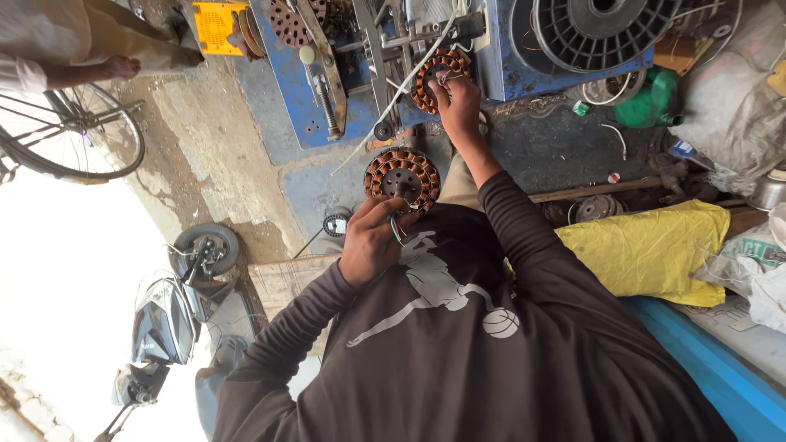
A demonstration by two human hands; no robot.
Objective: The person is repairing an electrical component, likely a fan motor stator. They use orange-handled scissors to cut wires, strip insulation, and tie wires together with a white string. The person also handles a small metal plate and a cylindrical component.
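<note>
— Nearest in?
— Dark brown shirt (458, 344) filling the bottom, cut off at the lower edge. Both sleeves reaching away from it.
— Left hand (372, 241)?
— Closed into a loose fist around thin coloured wires (396, 229), red and green. Palm and fingertips hidden, only knuckles in view. Just beside the lower stator (402, 176), a copper-wound ring lying flat on the ground; touching it or not, hard to say.
— Open room there?
— Bare concrete to the left of that ring. To the right, a crumpled yellow sack (647, 250) close against the right sleeve, with a blue edge (712, 368) under it.
— Right hand (458, 102)?
— Farther out, arm stretched. Fingers curled onto the upper stator (434, 78), a second copper-wound ring mounted on a blue machine (508, 65). Gripped or merely touched: cannot tell, fingertips lost against the windings.
— Around it?
— White wire (393, 102) slanting down across the machine's front. Black spool (602, 24) up right, cut by the top edge. Green can (651, 98) below it, among clutter too small to make out.
— Beyond?
— Far left: bicycle wheel (74, 135), partly cut off; scooter (164, 327) washed out by glare; another person's hand (119, 67), well apart.
</note>
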